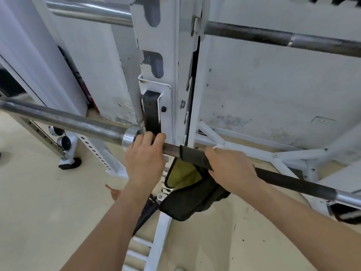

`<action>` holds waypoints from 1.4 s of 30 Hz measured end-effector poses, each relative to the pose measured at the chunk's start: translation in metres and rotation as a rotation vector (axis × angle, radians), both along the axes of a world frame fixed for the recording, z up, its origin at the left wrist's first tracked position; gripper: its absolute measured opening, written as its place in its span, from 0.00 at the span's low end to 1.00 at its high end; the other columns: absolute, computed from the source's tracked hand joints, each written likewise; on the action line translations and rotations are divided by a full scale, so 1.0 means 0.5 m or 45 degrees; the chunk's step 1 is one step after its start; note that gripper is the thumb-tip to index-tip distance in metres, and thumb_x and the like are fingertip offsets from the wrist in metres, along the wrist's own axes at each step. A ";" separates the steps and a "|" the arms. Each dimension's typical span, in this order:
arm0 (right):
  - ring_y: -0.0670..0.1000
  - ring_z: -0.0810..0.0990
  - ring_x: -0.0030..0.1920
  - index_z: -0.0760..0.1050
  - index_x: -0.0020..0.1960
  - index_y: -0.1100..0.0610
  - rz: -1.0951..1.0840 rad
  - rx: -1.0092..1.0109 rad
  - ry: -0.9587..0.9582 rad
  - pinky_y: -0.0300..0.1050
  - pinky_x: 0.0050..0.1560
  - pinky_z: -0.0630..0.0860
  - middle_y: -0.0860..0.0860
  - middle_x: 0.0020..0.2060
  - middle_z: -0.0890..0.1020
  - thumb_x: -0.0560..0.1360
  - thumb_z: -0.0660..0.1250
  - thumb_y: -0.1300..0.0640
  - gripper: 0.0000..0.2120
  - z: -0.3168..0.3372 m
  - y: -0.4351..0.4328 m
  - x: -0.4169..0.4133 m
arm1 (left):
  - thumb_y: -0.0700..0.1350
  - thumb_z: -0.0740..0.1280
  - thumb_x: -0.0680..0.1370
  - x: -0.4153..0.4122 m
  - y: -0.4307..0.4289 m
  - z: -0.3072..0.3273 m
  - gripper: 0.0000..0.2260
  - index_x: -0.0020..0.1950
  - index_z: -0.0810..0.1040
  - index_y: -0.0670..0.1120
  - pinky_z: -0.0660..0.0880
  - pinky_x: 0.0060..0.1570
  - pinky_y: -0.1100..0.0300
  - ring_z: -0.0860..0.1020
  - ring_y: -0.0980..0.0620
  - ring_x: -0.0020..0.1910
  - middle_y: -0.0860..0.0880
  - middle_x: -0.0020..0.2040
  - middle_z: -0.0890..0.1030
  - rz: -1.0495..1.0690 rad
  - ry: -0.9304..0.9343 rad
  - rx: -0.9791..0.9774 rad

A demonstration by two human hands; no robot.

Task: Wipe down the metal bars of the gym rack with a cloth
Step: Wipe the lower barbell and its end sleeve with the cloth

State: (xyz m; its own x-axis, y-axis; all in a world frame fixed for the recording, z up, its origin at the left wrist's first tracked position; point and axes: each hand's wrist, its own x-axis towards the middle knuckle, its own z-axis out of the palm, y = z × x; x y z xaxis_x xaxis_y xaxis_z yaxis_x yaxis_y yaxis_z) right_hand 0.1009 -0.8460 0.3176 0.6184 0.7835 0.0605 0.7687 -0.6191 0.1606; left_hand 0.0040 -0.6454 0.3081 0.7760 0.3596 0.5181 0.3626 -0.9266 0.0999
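A steel barbell [293,183] runs across the view from left to lower right, resting on the white gym rack [175,79]. My left hand [145,156] grips the bar just right of its shiny collar. My right hand [229,169] presses a dark cloth [195,156] with a yellow-green inner side around the knurled shaft. The rest of the cloth hangs below the bar.
Two more metal bars sit higher on the rack, a chrome upper bar [88,11] at top left and a dark upper bar [273,37] at top right. White base struts [254,151] and a pegged upright [93,149] stand on the beige floor. A stained wall lies behind.
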 end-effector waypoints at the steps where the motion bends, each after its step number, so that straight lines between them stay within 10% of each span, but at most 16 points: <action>1: 0.51 0.73 0.27 0.67 0.52 0.51 -0.153 -0.053 0.017 0.41 0.25 0.69 0.45 0.30 0.70 0.74 0.62 0.48 0.11 0.004 -0.041 0.001 | 0.40 0.63 0.67 -0.001 0.000 -0.001 0.13 0.50 0.77 0.47 0.61 0.35 0.55 0.72 0.44 0.41 0.46 0.41 0.74 -0.014 0.005 0.013; 7: 0.46 0.79 0.35 0.75 0.39 0.48 -0.344 -0.183 0.765 0.41 0.31 0.72 0.45 0.33 0.80 0.66 0.66 0.45 0.07 0.072 -0.061 0.044 | 0.42 0.58 0.66 0.003 -0.010 -0.005 0.11 0.45 0.76 0.46 0.56 0.34 0.56 0.70 0.44 0.39 0.47 0.40 0.72 -0.029 -0.016 0.002; 13: 0.53 0.71 0.33 0.73 0.46 0.52 -0.252 0.217 0.246 0.45 0.34 0.66 0.49 0.31 0.68 0.69 0.70 0.54 0.09 0.017 0.149 -0.044 | 0.37 0.65 0.65 0.000 -0.006 0.010 0.12 0.46 0.80 0.45 0.66 0.39 0.53 0.73 0.43 0.43 0.46 0.43 0.77 -0.067 -0.030 -0.147; 21: 0.53 0.78 0.32 0.74 0.51 0.55 -0.196 0.179 0.000 0.41 0.29 0.62 0.50 0.37 0.81 0.76 0.64 0.52 0.07 0.005 -0.037 -0.015 | 0.47 0.64 0.67 0.009 -0.219 0.020 0.32 0.72 0.68 0.44 0.60 0.70 0.45 0.71 0.48 0.65 0.48 0.64 0.75 -0.557 0.373 -0.022; 29: 0.54 0.79 0.44 0.70 0.53 0.51 -0.366 0.170 0.033 0.49 0.47 0.71 0.49 0.43 0.80 0.72 0.67 0.46 0.14 0.002 -0.330 0.016 | 0.50 0.64 0.76 0.097 -0.438 0.009 0.08 0.51 0.75 0.48 0.70 0.57 0.52 0.77 0.46 0.48 0.50 0.45 0.78 -0.500 0.418 0.170; 38: 0.52 0.79 0.48 0.71 0.52 0.50 -0.581 0.107 -0.079 0.54 0.65 0.60 0.46 0.44 0.78 0.73 0.65 0.56 0.08 0.007 -0.734 0.056 | 0.56 0.64 0.74 0.210 -0.815 0.027 0.12 0.40 0.67 0.51 0.60 0.28 0.59 0.74 0.50 0.28 0.53 0.32 0.74 -0.626 0.570 0.266; 42: 0.53 0.68 0.66 0.66 0.67 0.45 -0.829 0.140 -0.027 0.62 0.68 0.53 0.48 0.64 0.72 0.70 0.68 0.45 0.27 0.010 -0.898 0.073 | 0.56 0.64 0.74 0.273 -0.981 0.037 0.12 0.35 0.69 0.51 0.57 0.26 0.61 0.64 0.55 0.24 0.55 0.27 0.66 -0.811 0.650 0.094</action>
State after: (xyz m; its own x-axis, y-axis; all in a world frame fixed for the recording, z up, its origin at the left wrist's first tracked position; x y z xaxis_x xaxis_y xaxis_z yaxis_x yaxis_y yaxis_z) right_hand 0.1373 -1.2949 0.3226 0.9615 0.2386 0.1361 0.2293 -0.9700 0.0805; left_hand 0.1406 -1.1361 0.3266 0.9666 -0.2513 0.0508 -0.2515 -0.9679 -0.0045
